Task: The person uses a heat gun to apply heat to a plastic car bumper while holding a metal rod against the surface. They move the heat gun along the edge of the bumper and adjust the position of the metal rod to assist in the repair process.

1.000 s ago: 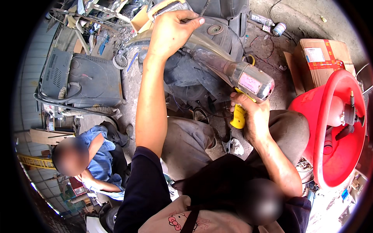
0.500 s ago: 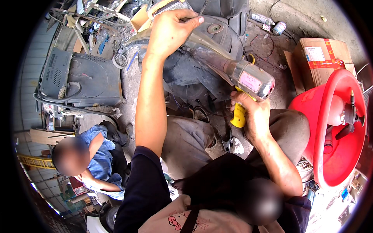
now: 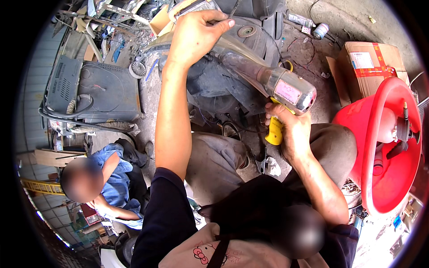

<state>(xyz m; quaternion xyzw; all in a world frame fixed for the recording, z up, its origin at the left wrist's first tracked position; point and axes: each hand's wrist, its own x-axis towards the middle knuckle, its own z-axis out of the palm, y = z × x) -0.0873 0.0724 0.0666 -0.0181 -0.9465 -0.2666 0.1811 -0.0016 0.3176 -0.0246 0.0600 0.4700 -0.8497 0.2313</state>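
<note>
My left hand [image 3: 196, 38] is raised at the top centre, thumb and fingers pinched on a thin dark strip [image 3: 235, 8], over a part with a yellowish translucent rim [image 3: 241, 49] and dark plastic surfaces [image 3: 210, 82]. My right hand [image 3: 292, 129] is closed round the yellow handle of a metal heat gun [image 3: 288, 91]. The gun's long nozzle points up and left at the part, just below and right of my left hand; its tip is hard to make out. My knees are bent beneath.
A red tub [image 3: 366, 192] holding tools and a cardboard box [image 3: 371, 71] are on the right. A grey metal machine [image 3: 103, 89] with hoses and heaps of scrap lie at left and back. A co-worker in blue [image 3: 116, 178] sits low at left. Cans [image 3: 321, 31] lie by the wall.
My right hand and the heat gun have shifted very slightly upward. My left hand stays in about the same place.
</note>
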